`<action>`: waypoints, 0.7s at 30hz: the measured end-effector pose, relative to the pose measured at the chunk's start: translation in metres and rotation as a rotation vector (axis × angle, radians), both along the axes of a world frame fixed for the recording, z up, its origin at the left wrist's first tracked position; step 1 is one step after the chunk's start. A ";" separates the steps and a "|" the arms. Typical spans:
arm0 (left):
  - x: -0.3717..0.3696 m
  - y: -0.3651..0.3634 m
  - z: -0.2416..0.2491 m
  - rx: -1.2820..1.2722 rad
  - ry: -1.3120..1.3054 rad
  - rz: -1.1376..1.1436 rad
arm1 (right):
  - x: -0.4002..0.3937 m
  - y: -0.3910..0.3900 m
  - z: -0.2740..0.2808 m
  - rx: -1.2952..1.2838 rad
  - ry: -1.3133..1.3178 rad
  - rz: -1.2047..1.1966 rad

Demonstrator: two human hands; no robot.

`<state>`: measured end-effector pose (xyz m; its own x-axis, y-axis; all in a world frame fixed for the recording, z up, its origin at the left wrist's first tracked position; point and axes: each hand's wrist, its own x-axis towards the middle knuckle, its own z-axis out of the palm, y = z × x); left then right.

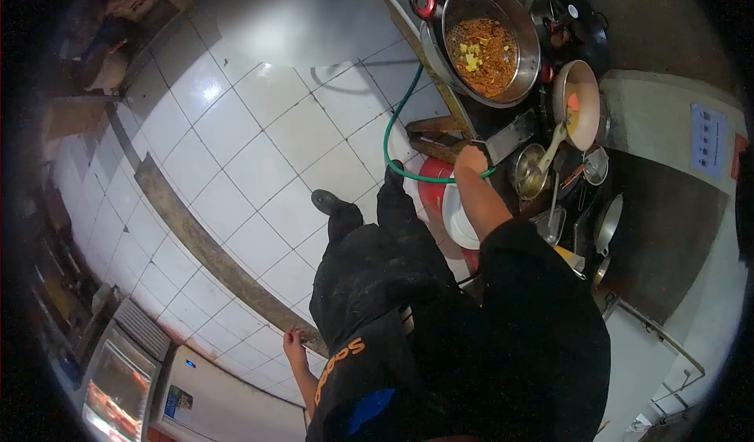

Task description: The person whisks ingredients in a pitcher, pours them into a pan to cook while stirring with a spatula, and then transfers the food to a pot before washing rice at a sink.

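Note:
My right hand (471, 159) is at the front edge of the stove, next to the green hose (440, 180) and below a rectangular metal tray (509, 137). Its fingers are curled, and whatever they may hold is hidden. My left hand (293, 343) hangs low on the left side, away from the stove, fingers loosely bent and apart, with nothing visible in it. On the stove stands a large metal pot (528, 73) with brown crumbly food and yellow pieces in it. Beside it a light-coloured frying pan (582, 96) holds a spatula (554, 145).
A red bucket (433, 187) and a white round container (455, 216) stand below the stove edge. Several pans, a small pot (531, 171) and a strainer (596, 165) crowd the stove. White floor tiles (259, 151) lie around my boots, with a display cabinet (118, 383) at lower left.

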<state>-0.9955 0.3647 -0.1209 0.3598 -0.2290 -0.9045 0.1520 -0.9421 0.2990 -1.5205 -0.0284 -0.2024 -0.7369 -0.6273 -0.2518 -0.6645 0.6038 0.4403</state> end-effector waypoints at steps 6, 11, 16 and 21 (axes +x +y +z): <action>-0.004 0.057 -0.003 -0.030 -0.073 0.066 | 0.001 -0.026 -0.020 0.270 0.087 -0.064; -0.022 0.116 -0.018 0.063 -0.009 0.077 | 0.007 -0.019 0.012 0.215 -0.017 -0.086; -0.026 0.135 -0.054 0.000 0.029 0.067 | -0.017 0.005 0.004 0.003 -0.212 -0.170; -0.015 0.045 -0.028 -0.005 0.070 0.036 | 0.028 0.012 0.103 -0.371 -0.340 -0.234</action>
